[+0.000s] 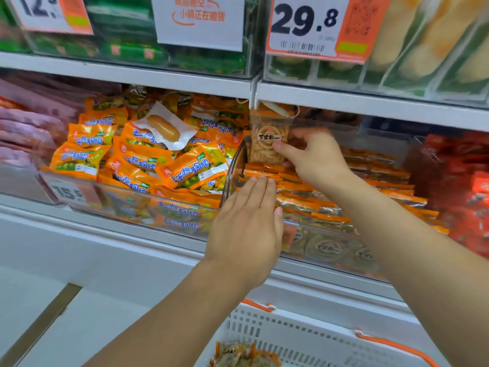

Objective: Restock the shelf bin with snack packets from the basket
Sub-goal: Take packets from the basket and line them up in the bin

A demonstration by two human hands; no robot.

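My right hand [315, 157] pinches a clear snack packet [267, 140] with an orange top and a round dark label, holding it upright at the back left of the clear shelf bin [325, 247]. Inside that bin, rows of the same orange-edged packets [330, 205] lie stacked. My left hand [248, 221] reaches over the bin's front wall with straight fingers, its fingertips touching the packets near the left end. The white basket [296, 337] with orange handles sits at the bottom of the view, and a few packets [243, 356] show inside it.
To the left, a neighbouring clear bin [132, 200] is heaped with orange and green packets, with a white sausage packet [164, 128] on top. Red packets [465, 189] fill the bin to the right. An upper shelf with price tags [312, 27] overhangs closely.
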